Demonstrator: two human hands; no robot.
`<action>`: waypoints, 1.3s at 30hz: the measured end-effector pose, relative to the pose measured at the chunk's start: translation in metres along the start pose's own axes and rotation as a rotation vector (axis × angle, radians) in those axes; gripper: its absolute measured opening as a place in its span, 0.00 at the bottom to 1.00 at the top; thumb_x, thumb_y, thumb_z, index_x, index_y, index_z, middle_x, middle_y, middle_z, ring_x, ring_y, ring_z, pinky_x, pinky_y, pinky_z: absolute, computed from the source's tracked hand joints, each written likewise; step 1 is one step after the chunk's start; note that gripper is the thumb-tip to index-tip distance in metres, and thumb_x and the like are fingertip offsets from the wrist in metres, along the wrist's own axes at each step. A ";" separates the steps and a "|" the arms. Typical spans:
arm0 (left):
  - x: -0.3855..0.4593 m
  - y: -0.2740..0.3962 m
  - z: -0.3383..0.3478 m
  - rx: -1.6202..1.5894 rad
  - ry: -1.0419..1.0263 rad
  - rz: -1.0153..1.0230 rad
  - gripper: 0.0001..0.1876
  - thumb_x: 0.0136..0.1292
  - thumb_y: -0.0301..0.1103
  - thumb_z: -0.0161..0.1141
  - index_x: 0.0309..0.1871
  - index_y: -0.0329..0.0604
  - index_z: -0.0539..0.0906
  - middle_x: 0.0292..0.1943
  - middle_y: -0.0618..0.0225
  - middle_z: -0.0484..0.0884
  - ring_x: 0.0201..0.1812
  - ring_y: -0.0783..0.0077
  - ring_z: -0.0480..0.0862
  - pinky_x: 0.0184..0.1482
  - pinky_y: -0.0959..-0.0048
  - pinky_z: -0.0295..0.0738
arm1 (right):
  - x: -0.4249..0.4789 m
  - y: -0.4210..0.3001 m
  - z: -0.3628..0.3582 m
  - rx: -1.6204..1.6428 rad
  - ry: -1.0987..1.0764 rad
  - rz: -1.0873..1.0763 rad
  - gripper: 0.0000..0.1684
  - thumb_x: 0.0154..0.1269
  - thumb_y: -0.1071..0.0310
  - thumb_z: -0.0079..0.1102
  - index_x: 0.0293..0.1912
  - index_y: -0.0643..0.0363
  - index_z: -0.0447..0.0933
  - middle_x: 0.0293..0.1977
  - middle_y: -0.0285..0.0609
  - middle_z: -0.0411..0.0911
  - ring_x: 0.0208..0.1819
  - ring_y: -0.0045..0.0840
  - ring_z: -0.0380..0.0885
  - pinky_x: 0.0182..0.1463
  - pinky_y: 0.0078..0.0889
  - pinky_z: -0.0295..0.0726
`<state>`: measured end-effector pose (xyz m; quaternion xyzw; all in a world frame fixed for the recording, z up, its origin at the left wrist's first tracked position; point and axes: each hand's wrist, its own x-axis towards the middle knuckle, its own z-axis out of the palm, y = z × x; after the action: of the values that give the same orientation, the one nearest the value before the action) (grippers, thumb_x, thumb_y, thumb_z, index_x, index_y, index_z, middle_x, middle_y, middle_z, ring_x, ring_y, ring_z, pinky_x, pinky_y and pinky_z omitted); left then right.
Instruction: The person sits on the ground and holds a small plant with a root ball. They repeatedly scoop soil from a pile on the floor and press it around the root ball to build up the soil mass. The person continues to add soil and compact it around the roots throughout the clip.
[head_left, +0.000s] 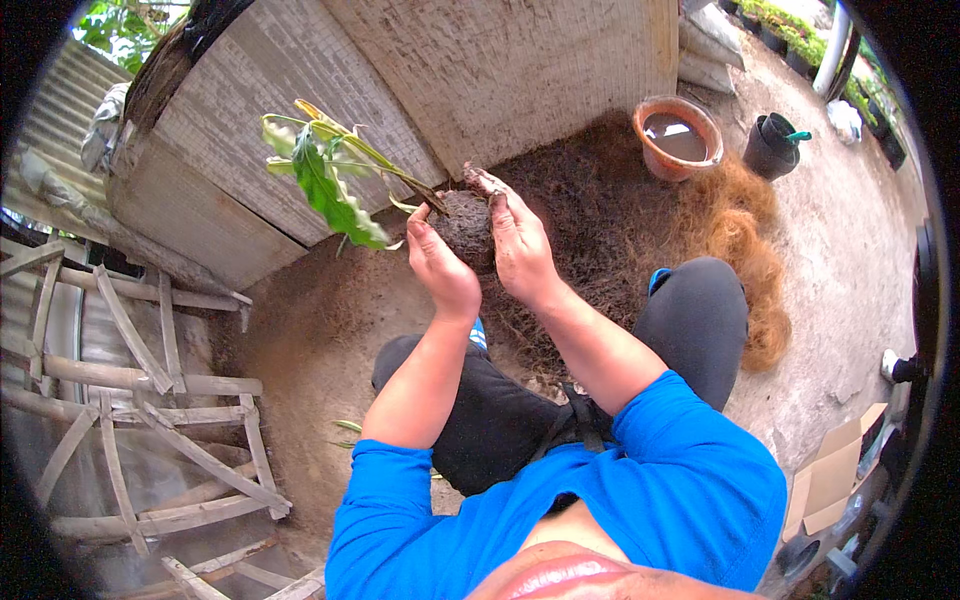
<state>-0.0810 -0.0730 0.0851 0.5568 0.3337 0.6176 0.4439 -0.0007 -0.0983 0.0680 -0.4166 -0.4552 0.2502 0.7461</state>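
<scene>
Between my two palms sits a round, dark root ball (466, 225) matted with soil and fibre. My left hand (444, 266) cups its left side, and my right hand (517, 236) presses its right side, with soil on the fingers. Thin stems rise out of the ball and lean to the left. They carry a green leaf (322, 184) with a pale edge, and some yellowed leaves. Below the hands, a heap of dark, fibrous potting material (592, 217) covers the floor. The underside of the root ball is hidden.
A terracotta-coloured pot of water (649, 154) stands ahead on the right, beside a black plastic pot (761, 154) with a green handle showing. Brown fibre (757, 300) lies near my right knee. Wooden frames (150, 375) fill the left; a cardboard box (832, 469) lies right. Panels (495, 75) stand ahead.
</scene>
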 end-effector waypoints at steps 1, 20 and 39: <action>0.002 0.002 0.001 -0.112 0.045 -0.103 0.25 0.72 0.50 0.33 0.48 0.34 0.71 0.43 0.61 0.76 0.45 0.69 0.75 0.50 0.70 0.69 | 0.002 0.000 -0.001 -0.033 -0.033 -0.031 0.26 0.73 0.56 0.35 0.56 0.69 0.66 0.56 0.53 0.67 0.61 0.35 0.64 0.64 0.33 0.58; 0.014 0.001 -0.003 -0.372 -0.017 -0.279 0.25 0.69 0.53 0.36 0.49 0.40 0.72 0.44 0.58 0.78 0.44 0.61 0.79 0.48 0.62 0.76 | -0.008 -0.007 0.011 0.261 0.173 0.103 0.20 0.70 0.64 0.45 0.54 0.69 0.70 0.53 0.49 0.72 0.58 0.28 0.67 0.63 0.28 0.60; 0.024 0.010 -0.004 -0.618 -0.150 -0.416 0.22 0.69 0.47 0.41 0.45 0.34 0.73 0.40 0.54 0.79 0.40 0.63 0.81 0.45 0.65 0.76 | 0.024 -0.021 -0.027 0.343 0.214 0.321 0.07 0.62 0.72 0.56 0.38 0.66 0.76 0.34 0.38 0.79 0.36 0.17 0.75 0.44 0.20 0.73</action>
<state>-0.0861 -0.0541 0.1032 0.3608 0.2044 0.5435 0.7299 0.0348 -0.1020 0.0911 -0.3748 -0.2526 0.3934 0.8006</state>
